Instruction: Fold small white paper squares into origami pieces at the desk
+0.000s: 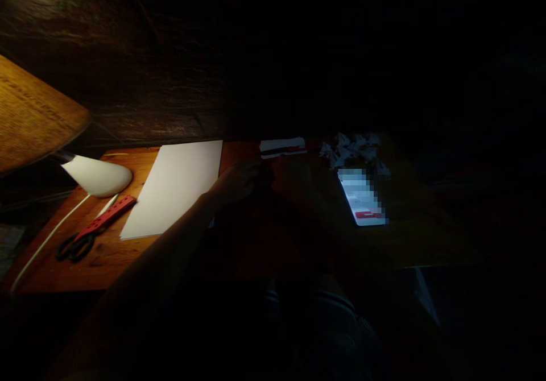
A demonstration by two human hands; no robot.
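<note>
Both hands are close together over the middle of the wooden table, in deep shadow. My left hand (241, 177) lies just right of a stack of white paper (179, 185), its fingers bent inward. My right hand (292, 176) is curled a short way from it. Whatever is between the fingers is lost in the dark. Just behind the hands lies a small white piece of paper (282, 143) with a dark, thin item and a bit of red on it. A lit phone (362, 199) rests to the right of my right hand.
A lamp with a white base (100, 177) stands at the left, its cord running off the table (106, 276). Black-handled scissors (77, 247) lie by a red perforated strip (106, 217). Several small folded-paper shapes (354, 149) are heaped behind the phone. A dark wall rises behind.
</note>
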